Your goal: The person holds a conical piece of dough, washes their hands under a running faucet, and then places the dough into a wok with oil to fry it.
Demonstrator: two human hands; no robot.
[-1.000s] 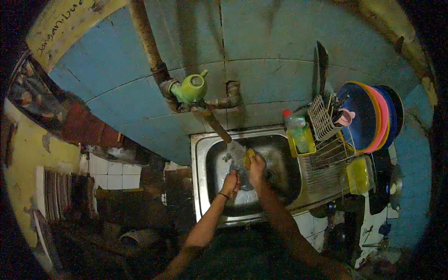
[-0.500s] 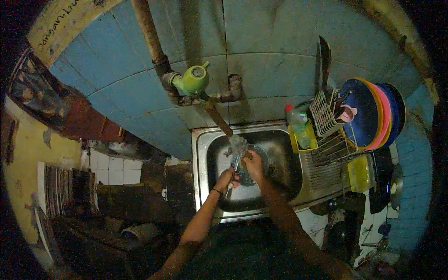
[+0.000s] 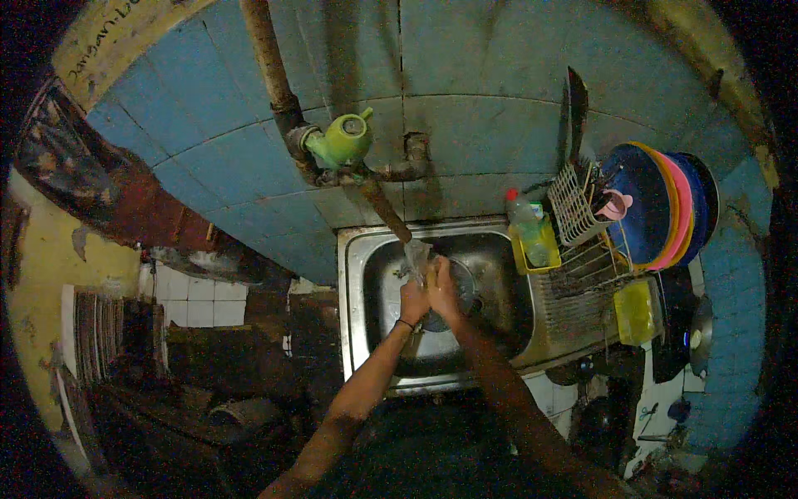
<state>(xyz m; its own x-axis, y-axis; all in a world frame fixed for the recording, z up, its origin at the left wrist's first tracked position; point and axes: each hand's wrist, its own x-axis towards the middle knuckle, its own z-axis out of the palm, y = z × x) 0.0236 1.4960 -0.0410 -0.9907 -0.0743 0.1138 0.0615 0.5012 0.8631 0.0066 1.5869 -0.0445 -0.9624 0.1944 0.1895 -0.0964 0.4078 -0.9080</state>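
My left hand [image 3: 413, 301] is closed around a thin metal utensil, mostly hidden now, in the steel sink [image 3: 356, 309]. My right hand [image 3: 442, 289], also closed, is right beside it and holds a yellowish sponge that barely shows between the hands. Just beyond my fingers, a clear, crumpled-looking sleeve or splash of water [image 3: 418, 254] is at the lower end of the rusty pipe [image 3: 381, 208]; I cannot tell which. A round, greyish dish [image 3: 461, 287] lies in the basin under my hands.
A green pot-shaped object [image 3: 347, 137] sits on the pipework. At right are a yellow caddy [image 3: 540, 263] with a bottle [image 3: 525, 216], a rack [image 3: 578, 208] with utensils, colourful plates [image 3: 644, 204] and a yellow tub [image 3: 633, 312]. A dark blade [image 3: 576, 112] stands against the tiled wall.
My left hand has moved up and slightly right, closing in on my right hand. The utensil and sponge, clearer earlier, are now largely covered by my fingers.
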